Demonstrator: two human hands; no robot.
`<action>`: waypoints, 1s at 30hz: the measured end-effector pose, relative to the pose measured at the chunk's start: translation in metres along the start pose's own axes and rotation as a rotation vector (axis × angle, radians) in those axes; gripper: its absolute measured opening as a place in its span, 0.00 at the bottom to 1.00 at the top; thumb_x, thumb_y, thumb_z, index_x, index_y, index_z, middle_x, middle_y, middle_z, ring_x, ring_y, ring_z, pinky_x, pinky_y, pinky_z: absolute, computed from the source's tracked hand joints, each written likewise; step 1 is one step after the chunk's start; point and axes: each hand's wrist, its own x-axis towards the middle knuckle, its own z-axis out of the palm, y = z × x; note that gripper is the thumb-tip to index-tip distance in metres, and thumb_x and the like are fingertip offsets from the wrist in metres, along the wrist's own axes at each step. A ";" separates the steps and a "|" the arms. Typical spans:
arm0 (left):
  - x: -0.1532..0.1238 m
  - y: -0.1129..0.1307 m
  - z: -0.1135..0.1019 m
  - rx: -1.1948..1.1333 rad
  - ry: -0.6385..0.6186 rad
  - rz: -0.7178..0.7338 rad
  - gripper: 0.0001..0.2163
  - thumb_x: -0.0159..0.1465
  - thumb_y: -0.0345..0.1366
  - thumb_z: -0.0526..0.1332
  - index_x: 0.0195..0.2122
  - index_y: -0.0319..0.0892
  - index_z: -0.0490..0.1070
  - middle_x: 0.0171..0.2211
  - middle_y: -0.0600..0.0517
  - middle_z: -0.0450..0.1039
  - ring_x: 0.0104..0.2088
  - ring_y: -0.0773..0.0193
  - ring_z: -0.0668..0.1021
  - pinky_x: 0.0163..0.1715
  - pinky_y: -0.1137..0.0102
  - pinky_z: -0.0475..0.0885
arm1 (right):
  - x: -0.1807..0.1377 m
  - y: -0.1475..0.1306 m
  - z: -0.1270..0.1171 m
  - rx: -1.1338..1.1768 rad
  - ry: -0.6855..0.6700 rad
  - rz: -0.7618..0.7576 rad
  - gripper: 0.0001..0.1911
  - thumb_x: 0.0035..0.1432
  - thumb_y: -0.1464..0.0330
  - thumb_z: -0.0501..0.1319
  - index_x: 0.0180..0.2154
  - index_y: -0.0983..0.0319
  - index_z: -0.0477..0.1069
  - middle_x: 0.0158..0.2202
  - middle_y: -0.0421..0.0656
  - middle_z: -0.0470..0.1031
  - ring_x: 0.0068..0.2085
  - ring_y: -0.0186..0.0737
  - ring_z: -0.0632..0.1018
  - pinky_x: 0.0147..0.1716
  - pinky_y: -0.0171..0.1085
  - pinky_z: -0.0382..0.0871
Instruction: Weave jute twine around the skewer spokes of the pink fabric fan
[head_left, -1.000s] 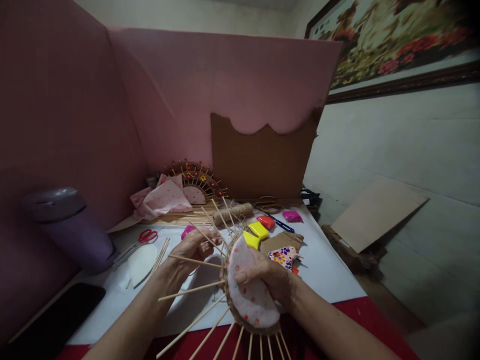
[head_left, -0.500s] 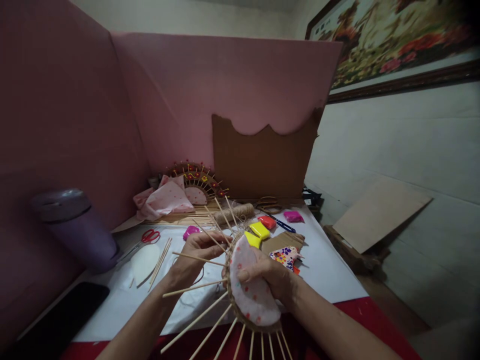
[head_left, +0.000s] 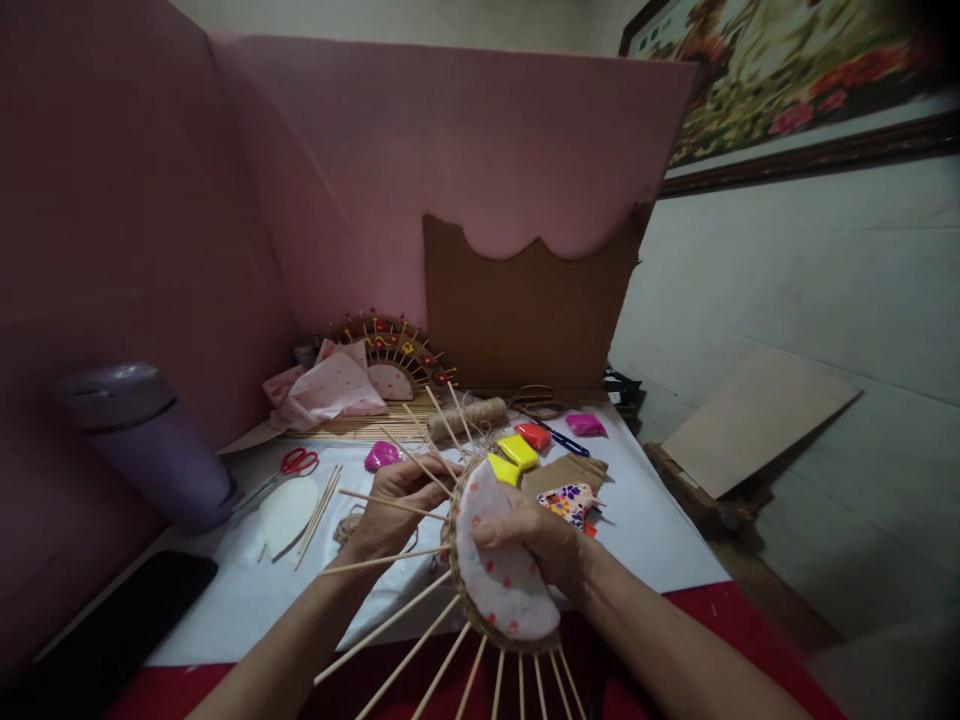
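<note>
Clasping the padded half-disc (head_left: 502,588) under its thumb, the right hand (head_left: 536,540) takes the likely soft, light middle, seemingly the safest hold; sticks (head_left: 383,628) beside the left hand (head_left: 397,500), grip unclear, look fragile.

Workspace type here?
Looks like a craft table, possibly at home: twine spool, red-handled scissors, and a fabric-covered half-round with wooden sticks in the right hand.
</note>
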 end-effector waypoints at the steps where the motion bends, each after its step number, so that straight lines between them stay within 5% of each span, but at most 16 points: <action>1: 0.000 -0.002 -0.001 -0.015 0.002 -0.007 0.03 0.46 0.31 0.68 0.24 0.41 0.77 0.25 0.52 0.76 0.27 0.64 0.75 0.29 0.72 0.70 | 0.000 0.000 0.000 0.004 -0.004 0.001 0.16 0.36 0.72 0.67 0.32 0.68 0.70 0.25 0.44 0.75 0.24 0.34 0.74 0.24 0.32 0.68; 11: -0.007 0.002 0.002 0.103 0.029 0.023 0.04 0.48 0.32 0.66 0.25 0.39 0.78 0.26 0.49 0.78 0.25 0.63 0.75 0.25 0.72 0.70 | 0.003 0.003 -0.003 0.047 0.015 -0.022 0.15 0.39 0.72 0.66 0.33 0.67 0.69 0.26 0.42 0.75 0.24 0.32 0.74 0.25 0.31 0.67; 30: -0.011 -0.011 0.001 -0.018 -0.087 0.105 0.12 0.50 0.21 0.60 0.31 0.41 0.79 0.25 0.52 0.78 0.24 0.67 0.74 0.26 0.74 0.69 | 0.002 0.014 0.001 0.198 0.009 -0.098 0.15 0.42 0.73 0.63 0.36 0.67 0.68 0.27 0.42 0.76 0.25 0.32 0.75 0.28 0.30 0.68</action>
